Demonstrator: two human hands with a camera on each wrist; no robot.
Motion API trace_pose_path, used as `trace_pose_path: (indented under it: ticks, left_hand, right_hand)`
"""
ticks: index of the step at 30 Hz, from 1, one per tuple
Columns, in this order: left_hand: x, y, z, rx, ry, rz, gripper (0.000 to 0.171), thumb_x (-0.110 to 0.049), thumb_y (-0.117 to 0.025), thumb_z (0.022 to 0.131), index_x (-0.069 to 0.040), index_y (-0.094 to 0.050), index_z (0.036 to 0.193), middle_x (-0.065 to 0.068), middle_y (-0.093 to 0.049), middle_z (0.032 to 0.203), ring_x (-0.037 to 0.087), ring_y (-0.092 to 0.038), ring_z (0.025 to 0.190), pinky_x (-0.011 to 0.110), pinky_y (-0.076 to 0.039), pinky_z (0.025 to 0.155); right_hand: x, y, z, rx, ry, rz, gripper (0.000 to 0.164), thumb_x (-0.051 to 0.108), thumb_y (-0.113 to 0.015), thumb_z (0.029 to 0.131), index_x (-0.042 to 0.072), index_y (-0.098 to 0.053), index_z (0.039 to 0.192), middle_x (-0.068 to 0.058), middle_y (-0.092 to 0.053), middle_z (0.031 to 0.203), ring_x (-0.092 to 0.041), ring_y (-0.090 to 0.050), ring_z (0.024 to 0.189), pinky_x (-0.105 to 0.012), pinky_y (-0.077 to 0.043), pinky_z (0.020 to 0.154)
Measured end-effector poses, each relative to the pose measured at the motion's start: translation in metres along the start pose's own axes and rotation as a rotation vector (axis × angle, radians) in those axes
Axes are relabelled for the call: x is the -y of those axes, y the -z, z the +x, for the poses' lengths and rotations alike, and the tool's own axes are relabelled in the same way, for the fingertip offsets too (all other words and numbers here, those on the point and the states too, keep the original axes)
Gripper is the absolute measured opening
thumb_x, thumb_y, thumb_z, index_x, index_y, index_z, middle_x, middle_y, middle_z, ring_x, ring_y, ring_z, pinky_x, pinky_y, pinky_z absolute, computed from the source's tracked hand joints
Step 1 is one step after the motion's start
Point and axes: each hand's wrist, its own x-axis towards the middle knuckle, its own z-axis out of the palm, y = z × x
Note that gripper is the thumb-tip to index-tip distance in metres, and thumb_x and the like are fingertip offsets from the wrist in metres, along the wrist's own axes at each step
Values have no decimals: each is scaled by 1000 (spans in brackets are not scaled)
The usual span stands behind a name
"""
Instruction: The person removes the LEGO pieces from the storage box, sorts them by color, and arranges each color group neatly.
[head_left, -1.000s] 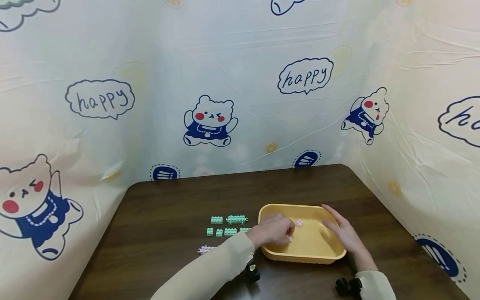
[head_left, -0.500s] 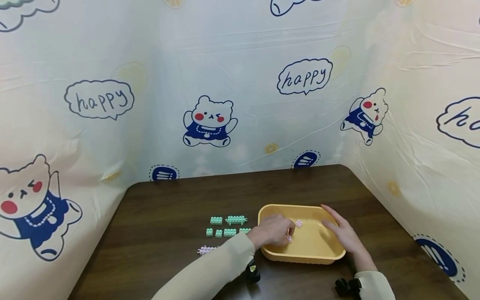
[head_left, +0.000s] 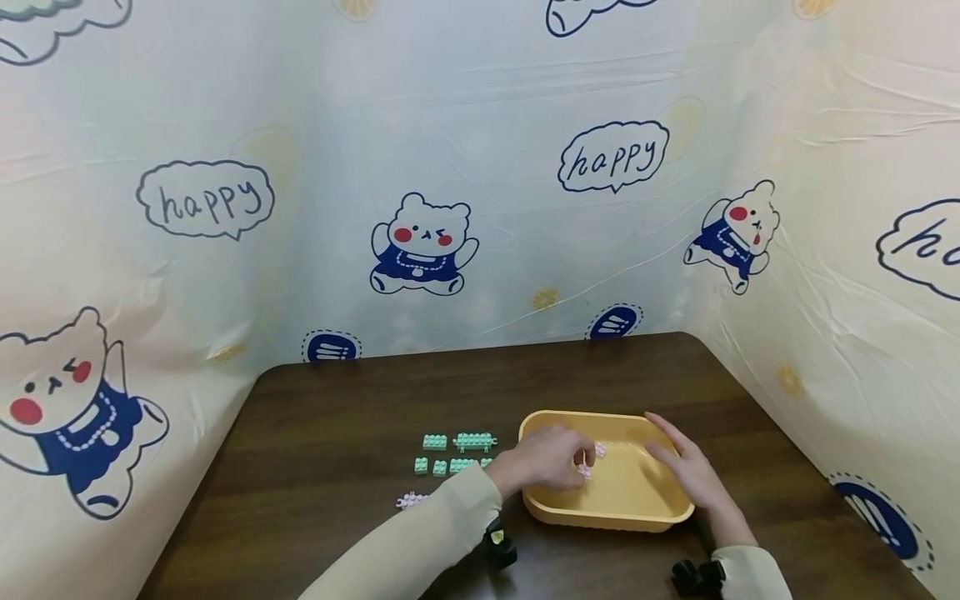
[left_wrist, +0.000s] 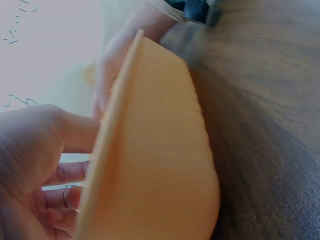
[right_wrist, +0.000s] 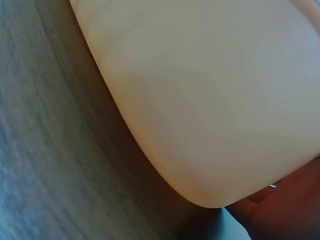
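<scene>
A yellow tray (head_left: 637, 510) stands on the dark wooden table, its outer wall (left_wrist: 155, 140) large in the left wrist view. My left hand (head_left: 551, 458) reaches over the tray's left side with curled fingers. It pinches a small pink toy brick (head_left: 584, 471) at its fingertips, low inside the tray. A second pink brick (head_left: 600, 448) lies on the tray floor just beyond. At the opposite end, my right hand (head_left: 693, 471) holds the tray's rim, thumb toward the inside and a finger along the far corner. Part of that hand is hidden behind the tray in the right wrist view.
Left of the tray, several mint-green bricks lie in rows, among them a long studded green piece (head_left: 475, 441) and a block (head_left: 435, 442). A lavender studded piece (head_left: 411, 500) lies nearer, partly behind the left sleeve (head_left: 420, 533). A printed curtain (head_left: 487, 167) surrounds the table.
My left hand has lifted slightly, and the pink brick at its fingertips has shifted a little up and right. The right hand and tray keep their place.
</scene>
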Motion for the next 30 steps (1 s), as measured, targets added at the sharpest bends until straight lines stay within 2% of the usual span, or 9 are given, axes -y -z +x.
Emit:
trace_pose_path:
  ticks: [5, 9, 17, 30]
  left_hand:
    - [2, 14, -11, -63, -53, -34, 14, -27, -75, 81, -28, -66, 91, -17, -59, 85, 1, -51, 72, 17, -41, 62]
    - [5, 21, -20, -90, -62, -79, 13, -26, -75, 81, -27, -67, 92, -17, -59, 85, 1, -54, 77, 16, -42, 64]
    - [16, 32, -41, -111, -15, -174, 12, -26, -75, 82, -26, -67, 92, -15, -61, 87, 10, -58, 82, 20, -44, 66]
    - [44, 34, -70, -166, -6, -214, 16, -24, -75, 83, -23, -68, 97, -14, -61, 89, 11, -58, 80, 20, -47, 69]
  right_hand:
    - [-1, 0, 1, 3, 17, 9, 57, 33, -53, 100, 14, -35, 151, -19, -28, 157, -41, -25, 143, -58, -25, 109]
    - [0, 1, 0, 6, 22, 0, 58, 33, -53, 100, 13, -34, 151, -20, -27, 158, -44, -22, 143, -63, -22, 109]
    - [3, 1, -1, 18, 7, 12, 57, 30, -53, 101, 14, -33, 152, -20, -25, 158, -45, -21, 144, -64, -21, 109]
    - [3, -1, -2, 24, -7, 29, 58, 30, -53, 100, 14, -33, 152, -21, -24, 158, -44, -21, 143, -63, -22, 109]
